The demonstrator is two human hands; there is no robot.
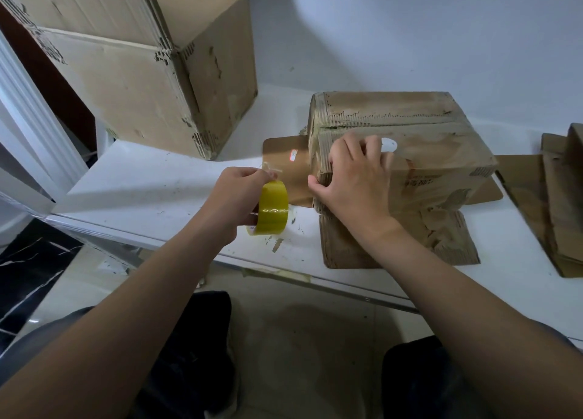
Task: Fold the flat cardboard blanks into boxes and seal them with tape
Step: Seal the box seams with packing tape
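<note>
Closest to you, at 11 o'clock, your left hand (pixel 239 194) is curled round the yellow tape (pixel 273 210). Its fingertips pinch the loose end above the roll, near the front edge of the white table (pixel 142 191). At 12 o'clock your right hand (pixel 353 182) clasps the left end of the box (pixel 426 153), bent fingers on top and thumb on the end face. The box lies on the table with a near flap (pixel 441 238) splayed flat toward you and a left flap (pixel 284 160) out at its 9 o'clock. Blanks (pixel 561 229) lie at 2 o'clock, apart from the box. Farthest off, at 10 o'clock, stands a big open carton (pixel 132 81).
</note>
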